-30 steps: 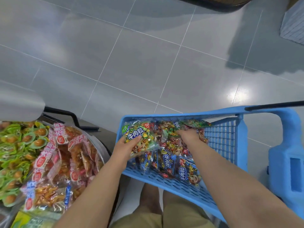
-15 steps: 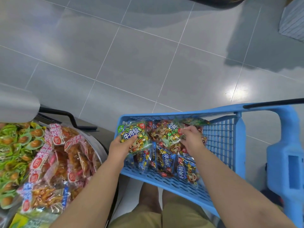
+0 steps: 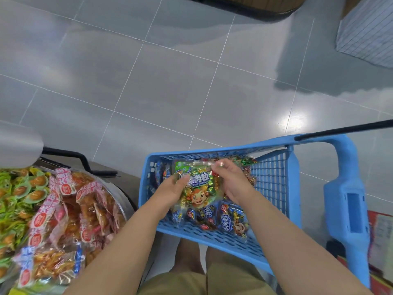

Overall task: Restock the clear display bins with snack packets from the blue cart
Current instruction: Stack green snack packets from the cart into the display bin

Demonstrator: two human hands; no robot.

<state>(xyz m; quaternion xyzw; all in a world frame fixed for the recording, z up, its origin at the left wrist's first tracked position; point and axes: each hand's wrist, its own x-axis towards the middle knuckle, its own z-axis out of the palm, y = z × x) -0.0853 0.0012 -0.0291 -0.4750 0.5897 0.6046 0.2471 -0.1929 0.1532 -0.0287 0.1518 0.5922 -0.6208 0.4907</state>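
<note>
Gripping green packet (image 3: 196,186): left hand (image 3: 171,189), right hand (image 3: 232,184)

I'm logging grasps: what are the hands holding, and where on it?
Both hold one green snack packet: the left hand grips its left edge, and the right hand pinches its upper right edge.

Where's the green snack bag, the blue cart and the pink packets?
green snack bag (image 3: 198,189): head view, on its printed front.
blue cart (image 3: 214,150): head view, on its far rim.
pink packets (image 3: 63,210): head view, on the pile's middle.
</note>
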